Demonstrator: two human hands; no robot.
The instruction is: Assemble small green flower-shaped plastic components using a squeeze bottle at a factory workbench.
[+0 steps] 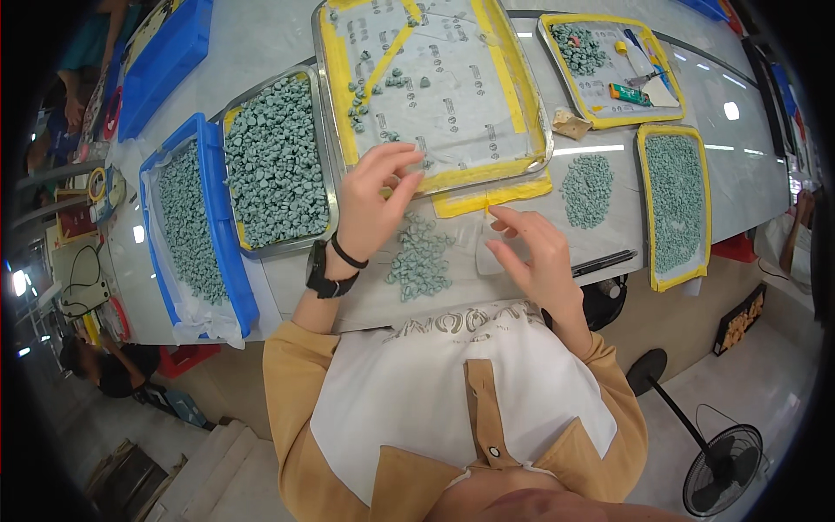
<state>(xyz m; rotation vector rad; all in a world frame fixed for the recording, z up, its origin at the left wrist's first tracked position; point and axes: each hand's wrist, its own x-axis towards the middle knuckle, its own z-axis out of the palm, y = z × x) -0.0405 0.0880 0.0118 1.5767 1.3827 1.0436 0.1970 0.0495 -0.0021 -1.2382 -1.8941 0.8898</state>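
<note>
My left hand (376, 193), with a black watch on its wrist, hovers over the near left corner of a large metal tray (546, 143). Its fingers are bent, with thumb and forefinger apart; I see nothing between them. My right hand (541, 250) is above the table beside a clear plastic piece (494, 252). Its thumb and forefinger are apart too, with nothing visible in them. Between my hands and my body lies a loose pile of small grey-green pieces (419, 259). Several such pieces (396, 80) lie scattered on the tray's printed lining, which is edged with yellow tape.
On the left stand a metal tray (332, 187) and a blue tray (233, 261), both full of green pieces. To the right are another pile (588, 191), black pens (604, 263), a yellow-edged tray (704, 209) of pieces and a tool tray (600, 120). A fan (722, 470) stands on the floor.
</note>
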